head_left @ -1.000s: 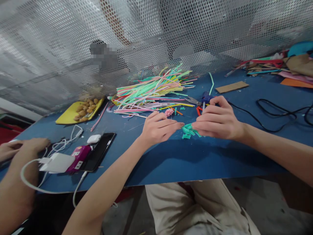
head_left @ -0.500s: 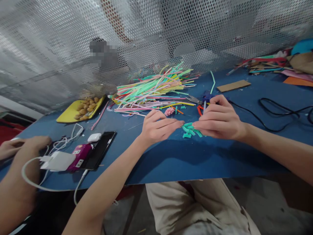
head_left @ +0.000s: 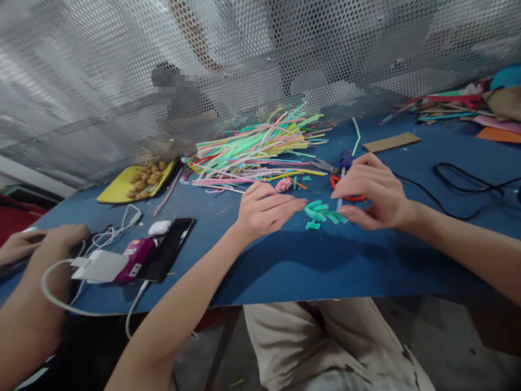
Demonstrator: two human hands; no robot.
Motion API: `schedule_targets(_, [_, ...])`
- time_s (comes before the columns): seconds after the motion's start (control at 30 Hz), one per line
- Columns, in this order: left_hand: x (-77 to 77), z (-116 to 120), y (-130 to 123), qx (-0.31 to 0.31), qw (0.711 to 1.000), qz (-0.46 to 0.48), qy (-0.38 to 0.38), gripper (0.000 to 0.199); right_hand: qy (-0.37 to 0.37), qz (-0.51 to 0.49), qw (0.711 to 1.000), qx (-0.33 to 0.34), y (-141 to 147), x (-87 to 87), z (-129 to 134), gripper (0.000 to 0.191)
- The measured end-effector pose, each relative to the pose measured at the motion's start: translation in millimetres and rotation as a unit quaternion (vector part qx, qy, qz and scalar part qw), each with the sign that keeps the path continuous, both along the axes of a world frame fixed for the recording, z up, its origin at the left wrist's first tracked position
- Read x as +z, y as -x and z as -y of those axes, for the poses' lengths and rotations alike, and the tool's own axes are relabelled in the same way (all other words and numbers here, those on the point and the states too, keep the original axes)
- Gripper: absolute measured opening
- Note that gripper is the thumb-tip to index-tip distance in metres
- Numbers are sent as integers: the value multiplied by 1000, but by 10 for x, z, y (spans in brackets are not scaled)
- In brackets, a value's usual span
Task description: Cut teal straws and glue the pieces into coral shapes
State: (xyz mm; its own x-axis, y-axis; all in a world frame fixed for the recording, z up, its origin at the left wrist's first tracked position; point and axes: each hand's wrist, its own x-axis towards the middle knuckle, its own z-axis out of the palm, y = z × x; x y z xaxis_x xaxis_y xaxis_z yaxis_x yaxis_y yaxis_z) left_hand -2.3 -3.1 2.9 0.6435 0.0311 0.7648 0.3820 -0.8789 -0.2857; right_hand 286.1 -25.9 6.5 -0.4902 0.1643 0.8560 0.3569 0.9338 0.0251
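Note:
My left hand [head_left: 271,212] pinches the left end of a leafy strip made of short green pieces [head_left: 319,212], held just over the blue table. At its other end my right hand [head_left: 370,193] has thumb and fingers spread apart, with nothing between them. A small bundle of cut green pieces [head_left: 313,225] lies below the strip. Behind the hands are a pink fuzzy clump [head_left: 284,185], an orange stick and pliers with red handles [head_left: 334,180], partly hidden by my right hand. A blue glue gun [head_left: 346,158] with a clear stick lies beside the pliers.
Many pastel pipe cleaners [head_left: 252,146] lie in a heap at the back, before a perforated metal screen. To the left are a yellow plate [head_left: 114,187] of brown nuts, a phone [head_left: 173,247], chargers and another person's arms. A black cable [head_left: 451,212] runs right.
My right hand has opened and let go of the strip's right end, so more of the green strip and the red handles show. My left hand keeps its pinch.

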Motion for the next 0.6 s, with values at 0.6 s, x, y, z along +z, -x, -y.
schedule_targets(0.6, [-14, -8, -27, -24, 999, -3, 36, 22, -41, 62, 996, -40, 5, 68, 24, 6])
